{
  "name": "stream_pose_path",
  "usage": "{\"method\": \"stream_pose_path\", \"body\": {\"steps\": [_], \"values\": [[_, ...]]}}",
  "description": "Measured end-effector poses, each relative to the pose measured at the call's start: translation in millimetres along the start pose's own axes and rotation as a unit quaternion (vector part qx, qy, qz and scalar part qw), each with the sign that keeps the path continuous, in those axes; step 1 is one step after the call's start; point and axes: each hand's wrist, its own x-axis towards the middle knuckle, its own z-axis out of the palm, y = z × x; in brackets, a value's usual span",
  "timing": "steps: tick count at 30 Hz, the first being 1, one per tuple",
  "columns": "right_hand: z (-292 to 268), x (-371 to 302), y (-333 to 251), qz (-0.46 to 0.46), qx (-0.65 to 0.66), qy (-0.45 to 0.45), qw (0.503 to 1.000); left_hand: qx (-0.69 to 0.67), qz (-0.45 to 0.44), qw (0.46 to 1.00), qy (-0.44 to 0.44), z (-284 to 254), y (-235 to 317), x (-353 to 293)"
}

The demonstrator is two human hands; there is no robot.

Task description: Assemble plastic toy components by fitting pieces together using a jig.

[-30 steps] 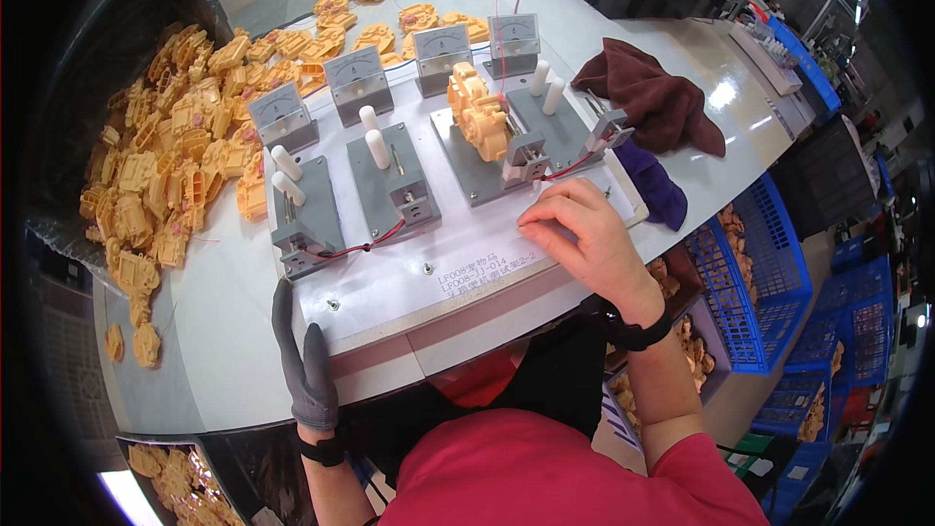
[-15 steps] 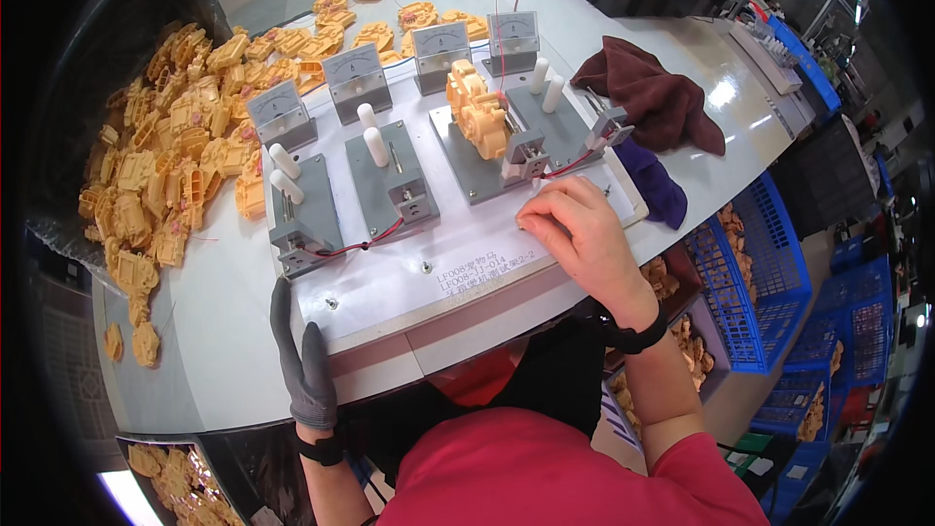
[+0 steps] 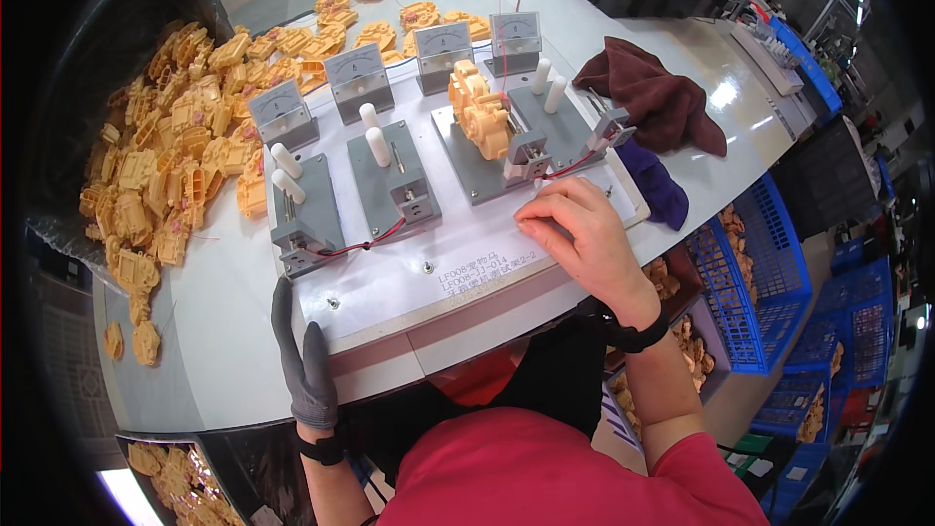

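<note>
The right hand [image 3: 589, 239] is bare and rests low at the near side of a white board [image 3: 390, 278] on the worktop [image 3: 214, 370]; its fingers are curled, thumb and index tips drawn together, and whether anything small is pinched there I cannot tell. At between ten and eleven o'clock from it, a yellow plastic housing [image 3: 484, 127] stands on the third grey fixture [image 3: 458, 161] from the left, with a metal bracket [image 3: 527, 151] at its four o'clock. The left hand [image 3: 312, 375], in a grey glove, lies by the board's seven o'clock corner, thumb and fingers parted in a V, with no object visible between them. From that hand, a heap of similar yellow housings [image 3: 195, 136] spreads at eleven o'clock. Four dial meters [image 3: 357, 73] line the board's far edge. From the right hand, a brown cloth [image 3: 648, 97] lies at one o'clock, a purple cloth [image 3: 654, 187] at two, and blue baskets [image 3: 765, 282] between three and four.
</note>
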Motion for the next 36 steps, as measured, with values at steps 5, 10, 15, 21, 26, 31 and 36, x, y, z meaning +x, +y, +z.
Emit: {"method": "stream_pose_path", "body": {"steps": [5, 10, 15, 21, 26, 31, 36], "values": [[-0.4, -0.8, 0.2, -0.001, -0.006, -0.001, 1.0, 0.006, 0.002, 1.0, -0.002, 0.2, -0.3, 0.2], [-1.2, -0.9, -1.5, 0.003, -0.012, -0.006, 1.0, 0.008, 0.001, 1.0, 0.001, 0.0, -2.1, -0.2], [-0.1, -0.3, -1.4, -0.001, -0.014, -0.008, 1.0, 0.006, 0.001, 1.0, 0.0, -0.6, -2.9, 0.6], [-0.2, -1.2, 1.0, -0.008, -0.005, 0.0, 1.0, 0.013, 0.009, 1.0, -0.004, -2.6, -4.9, 1.5], [1.4, -1.8, 2.4, -0.021, 0.0, 0.034, 0.999, -0.019, -0.006, 0.998, 0.052, -9.5, 6.1, 6.1], [-0.2, -2.1, 0.2, -0.062, 0.005, 0.061, 0.996, 0.007, 0.062, 0.994, 0.084, -47.5, 73.3, 32.4], [1.2, -7.2, 8.0, -0.049, 0.003, 0.075, 0.996, 0.107, 0.151, 0.98, -0.078, -29.4, 140.5, 82.2]]}}
